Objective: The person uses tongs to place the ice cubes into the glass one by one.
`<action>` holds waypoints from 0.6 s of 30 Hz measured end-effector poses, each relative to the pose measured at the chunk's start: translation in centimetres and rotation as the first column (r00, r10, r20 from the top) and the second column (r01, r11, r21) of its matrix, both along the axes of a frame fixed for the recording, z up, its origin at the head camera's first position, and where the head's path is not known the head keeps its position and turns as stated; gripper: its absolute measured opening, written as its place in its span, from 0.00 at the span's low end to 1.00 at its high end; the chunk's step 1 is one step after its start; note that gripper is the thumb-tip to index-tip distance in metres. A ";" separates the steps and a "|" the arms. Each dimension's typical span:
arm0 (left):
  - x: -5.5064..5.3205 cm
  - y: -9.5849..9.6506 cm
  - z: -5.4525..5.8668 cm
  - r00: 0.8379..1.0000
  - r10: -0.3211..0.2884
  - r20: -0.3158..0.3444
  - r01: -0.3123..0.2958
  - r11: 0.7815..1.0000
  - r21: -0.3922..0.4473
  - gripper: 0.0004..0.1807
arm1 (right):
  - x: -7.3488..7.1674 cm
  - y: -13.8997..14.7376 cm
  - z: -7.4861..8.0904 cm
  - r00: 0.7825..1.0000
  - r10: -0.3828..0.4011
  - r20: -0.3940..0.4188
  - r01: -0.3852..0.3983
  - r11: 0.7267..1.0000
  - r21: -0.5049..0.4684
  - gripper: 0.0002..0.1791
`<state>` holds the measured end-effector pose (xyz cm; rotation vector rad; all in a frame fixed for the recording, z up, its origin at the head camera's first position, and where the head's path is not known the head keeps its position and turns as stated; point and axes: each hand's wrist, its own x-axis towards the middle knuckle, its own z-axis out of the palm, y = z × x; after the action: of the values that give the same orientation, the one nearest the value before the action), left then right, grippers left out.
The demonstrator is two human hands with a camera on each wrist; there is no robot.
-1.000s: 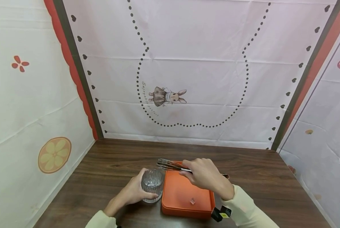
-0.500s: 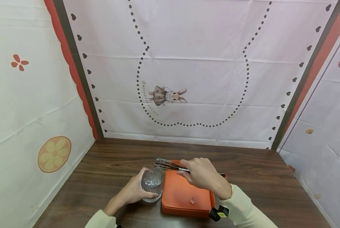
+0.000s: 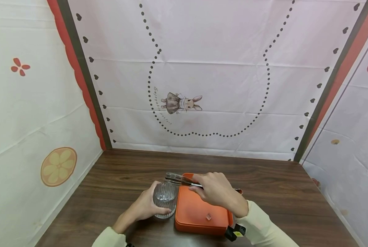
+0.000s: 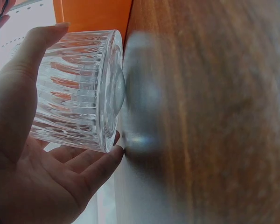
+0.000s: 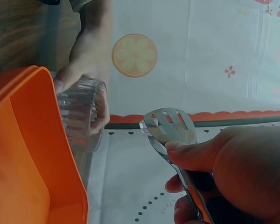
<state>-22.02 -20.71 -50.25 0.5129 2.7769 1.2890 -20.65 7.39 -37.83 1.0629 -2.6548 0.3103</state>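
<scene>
A ribbed clear glass tumbler [image 3: 165, 199] stands on the table, and my left hand [image 3: 145, 204] grips it round the side. In the left wrist view, my thumb lies on one side of the ribbed glass [image 4: 77, 88] and my fingers on the other. Slotted metal tongs [image 3: 179, 179] are held in my right hand [image 3: 217, 190], their tips over the far rim of the tumbler. Between these tips, in the right wrist view, a small clear cube [image 5: 144, 127] shows. Another clear cube [image 3: 208, 216] lies in the orange tray [image 3: 202, 229] beside the glass.
The tray stands close to the right side of the tumbler, with my right forearm above its right edge. A brown loop [image 3: 238, 191] sticks out behind my right wrist. Patterned cloth [image 3: 217, 85] encloses the wooden table [image 3: 279, 192] at the back and sides.
My right hand has shifted slightly left, bringing the tong tips from beside the tumbler to over its far rim. The left hand, the tumbler and the tray stay put.
</scene>
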 end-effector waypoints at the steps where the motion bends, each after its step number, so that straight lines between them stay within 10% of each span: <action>1: 0.0 0.0 0.0 1.000 -0.002 0.001 0.002 1.000 0.001 0.51 | 0.0 -0.1 -0.1 1.000 0.000 -0.004 0.000 1.000 0.003 0.12; 18: 0.1 -0.1 0.0 1.000 0.000 0.004 0.001 1.000 -0.010 0.52 | 0.2 1.0 -0.1 0.999 -0.026 0.045 0.025 1.000 0.013 0.16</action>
<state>-21.92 -20.77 -50.21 0.5102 2.7785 1.2745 -20.47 8.40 -37.89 1.0370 -2.7112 0.3170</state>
